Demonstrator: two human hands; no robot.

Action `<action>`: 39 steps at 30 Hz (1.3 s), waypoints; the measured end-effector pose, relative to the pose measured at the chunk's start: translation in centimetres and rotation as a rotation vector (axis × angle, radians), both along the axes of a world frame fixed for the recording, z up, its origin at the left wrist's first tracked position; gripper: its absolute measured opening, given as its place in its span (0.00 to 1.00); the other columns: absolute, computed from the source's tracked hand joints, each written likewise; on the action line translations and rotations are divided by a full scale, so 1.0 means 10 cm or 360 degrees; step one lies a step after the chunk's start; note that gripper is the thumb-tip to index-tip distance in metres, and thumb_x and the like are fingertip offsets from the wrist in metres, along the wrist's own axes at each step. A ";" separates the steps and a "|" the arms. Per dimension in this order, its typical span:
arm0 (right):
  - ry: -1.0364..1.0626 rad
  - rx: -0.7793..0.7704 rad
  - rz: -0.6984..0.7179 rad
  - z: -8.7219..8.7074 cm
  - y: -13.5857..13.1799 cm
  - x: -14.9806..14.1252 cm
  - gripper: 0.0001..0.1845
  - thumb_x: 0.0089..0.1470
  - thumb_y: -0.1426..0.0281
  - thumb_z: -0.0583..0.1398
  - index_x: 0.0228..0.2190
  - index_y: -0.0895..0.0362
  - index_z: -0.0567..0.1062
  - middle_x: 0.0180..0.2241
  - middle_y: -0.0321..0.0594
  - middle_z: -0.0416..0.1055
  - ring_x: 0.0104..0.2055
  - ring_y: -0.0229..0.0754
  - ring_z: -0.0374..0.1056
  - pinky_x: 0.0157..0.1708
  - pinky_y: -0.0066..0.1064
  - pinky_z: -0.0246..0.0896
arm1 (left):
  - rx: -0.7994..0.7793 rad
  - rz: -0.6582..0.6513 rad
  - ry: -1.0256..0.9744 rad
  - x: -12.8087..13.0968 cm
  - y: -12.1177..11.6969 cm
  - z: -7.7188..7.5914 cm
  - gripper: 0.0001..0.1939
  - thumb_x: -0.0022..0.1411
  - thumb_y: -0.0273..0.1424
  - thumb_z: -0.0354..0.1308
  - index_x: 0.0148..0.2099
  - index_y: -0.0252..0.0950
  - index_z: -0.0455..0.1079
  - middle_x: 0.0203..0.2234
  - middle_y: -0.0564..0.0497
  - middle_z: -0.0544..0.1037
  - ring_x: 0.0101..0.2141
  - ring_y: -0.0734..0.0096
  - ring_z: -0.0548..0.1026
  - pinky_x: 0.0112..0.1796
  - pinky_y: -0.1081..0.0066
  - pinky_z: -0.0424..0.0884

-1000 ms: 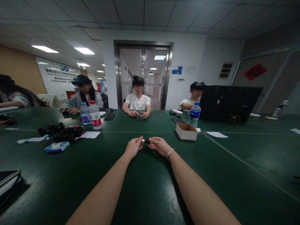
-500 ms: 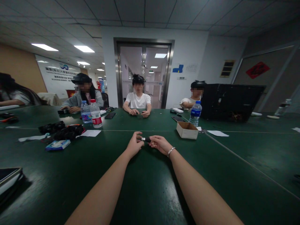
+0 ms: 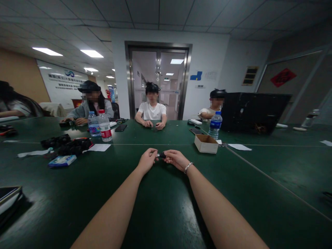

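Observation:
A small black rod-shaped object with a silver end spans the gap between my two hands, just above the green table. My right hand, with a silver bangle at the wrist, is closed round the black end. The fingers of my left hand pinch the silver end from the other side. Much of the object is covered by my fingers, so its exact kind cannot be made out.
Right of my hands stands an open cardboard box, with a blue-capped bottle behind it. To the left are two bottles, a red-capped one nearer, black gear and a blue-white packet. Several people sit across the table.
Half a second ago my left fingers were spread off the silver end; now they are closed on it again. My right hand keeps its hold. The view has shifted slightly.

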State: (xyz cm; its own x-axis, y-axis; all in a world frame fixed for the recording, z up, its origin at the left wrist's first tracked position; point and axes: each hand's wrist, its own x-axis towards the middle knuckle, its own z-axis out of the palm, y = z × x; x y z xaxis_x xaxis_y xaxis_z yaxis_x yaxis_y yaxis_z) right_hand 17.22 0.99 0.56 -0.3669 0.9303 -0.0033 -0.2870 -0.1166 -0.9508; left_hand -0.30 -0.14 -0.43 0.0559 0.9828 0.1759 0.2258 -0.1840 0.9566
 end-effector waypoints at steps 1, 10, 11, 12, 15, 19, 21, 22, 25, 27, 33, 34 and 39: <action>-0.0002 -0.0001 0.0001 0.00 0.00 0.00 0.06 0.48 0.77 0.64 0.30 0.67 0.73 0.20 0.43 0.69 0.22 0.35 0.67 0.20 0.19 0.64 | 0.0029 0.0012 -0.0002 0.00 0.00 0.00 0.15 0.55 0.33 0.53 0.45 0.35 0.63 0.27 0.50 0.71 0.21 0.79 0.66 0.18 0.82 0.58; -0.0007 0.0022 0.0014 -0.02 0.01 0.00 0.06 0.48 0.76 0.64 0.31 0.66 0.73 0.21 0.43 0.70 0.22 0.35 0.68 0.21 0.20 0.65 | 0.0064 0.0015 0.0026 0.00 -0.01 0.00 0.16 0.53 0.32 0.55 0.45 0.36 0.64 0.32 0.48 0.70 0.26 0.77 0.68 0.20 0.82 0.60; -0.0006 0.0021 0.0015 -0.02 0.02 0.00 0.07 0.47 0.76 0.64 0.31 0.66 0.73 0.21 0.42 0.70 0.22 0.35 0.67 0.21 0.20 0.65 | 0.0079 0.0018 0.0025 0.00 -0.01 0.00 0.17 0.52 0.31 0.56 0.46 0.36 0.64 0.35 0.48 0.70 0.27 0.76 0.69 0.21 0.82 0.61; -0.0005 0.0020 0.0015 -0.02 0.02 0.00 0.07 0.47 0.76 0.64 0.31 0.66 0.73 0.21 0.42 0.69 0.22 0.35 0.67 0.21 0.20 0.65 | 0.0062 0.0011 0.0023 0.00 -0.01 -0.01 0.17 0.52 0.32 0.56 0.46 0.36 0.64 0.35 0.47 0.70 0.27 0.75 0.69 0.20 0.81 0.61; -0.0004 0.0019 0.0017 -0.02 0.02 0.00 0.06 0.48 0.77 0.64 0.31 0.66 0.73 0.20 0.42 0.69 0.22 0.35 0.67 0.21 0.20 0.65 | -0.0019 -0.0030 0.0024 -0.01 0.00 -0.02 0.15 0.58 0.36 0.49 0.45 0.35 0.64 0.29 0.48 0.70 0.23 0.76 0.67 0.18 0.81 0.59; -0.0005 0.0013 0.0008 -0.01 0.01 0.00 0.05 0.48 0.77 0.63 0.30 0.66 0.73 0.20 0.42 0.69 0.22 0.34 0.67 0.21 0.20 0.64 | 0.0119 -0.0009 0.0047 -0.01 0.00 -0.02 0.18 0.51 0.30 0.57 0.46 0.37 0.64 0.38 0.46 0.69 0.30 0.75 0.69 0.22 0.82 0.62; -0.0008 0.0006 0.0000 0.00 0.00 -0.01 0.05 0.48 0.77 0.64 0.30 0.66 0.73 0.21 0.41 0.69 0.22 0.34 0.67 0.20 0.20 0.64 | 0.0064 0.0003 -0.0008 0.00 0.00 -0.01 0.17 0.52 0.33 0.57 0.45 0.36 0.64 0.38 0.46 0.69 0.29 0.74 0.69 0.21 0.81 0.63; -0.0010 0.0002 0.0001 0.00 0.00 -0.01 0.05 0.48 0.77 0.64 0.30 0.66 0.73 0.21 0.41 0.69 0.22 0.34 0.67 0.20 0.20 0.64 | 0.0011 -0.0001 -0.0035 0.00 -0.01 0.00 0.16 0.54 0.35 0.54 0.45 0.35 0.64 0.34 0.46 0.70 0.27 0.75 0.69 0.21 0.80 0.63; -0.0004 -0.0002 0.0007 0.00 0.00 -0.01 0.05 0.48 0.77 0.64 0.30 0.66 0.73 0.21 0.42 0.69 0.22 0.35 0.67 0.20 0.20 0.64 | -0.0024 -0.0032 -0.0036 0.01 -0.04 0.04 0.14 0.57 0.34 0.51 0.44 0.34 0.64 0.29 0.49 0.69 0.24 0.76 0.67 0.20 0.81 0.61; 0.0000 0.0002 0.0004 0.00 0.00 -0.01 0.06 0.47 0.77 0.64 0.30 0.65 0.73 0.21 0.42 0.69 0.23 0.35 0.68 0.20 0.20 0.64 | 0.0027 -0.0038 0.0000 0.01 -0.06 0.05 0.16 0.52 0.28 0.55 0.45 0.36 0.65 0.34 0.48 0.69 0.28 0.75 0.68 0.21 0.81 0.63; -0.0018 0.0007 0.0027 0.02 -0.02 0.00 0.05 0.47 0.78 0.64 0.30 0.65 0.73 0.21 0.42 0.70 0.23 0.35 0.67 0.21 0.20 0.64 | -0.0014 -0.0051 -0.0035 0.01 -0.05 0.04 0.14 0.55 0.30 0.52 0.45 0.34 0.64 0.33 0.48 0.68 0.29 0.74 0.69 0.22 0.80 0.65; -0.0023 0.0006 0.0026 0.02 -0.02 0.00 0.05 0.47 0.79 0.63 0.30 0.66 0.73 0.21 0.42 0.70 0.23 0.35 0.67 0.21 0.20 0.64 | 0.0010 -0.0060 -0.0026 0.00 -0.04 0.03 0.14 0.55 0.30 0.52 0.45 0.35 0.64 0.33 0.48 0.68 0.29 0.74 0.69 0.22 0.80 0.65; -0.0011 -0.0002 0.0019 -0.01 0.01 0.00 0.06 0.48 0.79 0.63 0.32 0.67 0.73 0.21 0.43 0.70 0.23 0.35 0.68 0.21 0.19 0.64 | -0.0023 -0.0030 -0.0033 0.00 -0.04 0.04 0.16 0.53 0.29 0.55 0.46 0.35 0.64 0.37 0.46 0.68 0.34 0.69 0.69 0.24 0.79 0.67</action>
State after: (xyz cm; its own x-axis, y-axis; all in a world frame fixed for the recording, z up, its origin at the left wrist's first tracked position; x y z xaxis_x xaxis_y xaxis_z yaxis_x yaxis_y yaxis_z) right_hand 17.20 1.06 0.50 -0.3778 0.9259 -0.0071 -0.2791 -0.1212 -0.9526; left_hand -0.26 -0.53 -0.07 0.0713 0.9841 0.1628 0.2025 -0.1741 0.9637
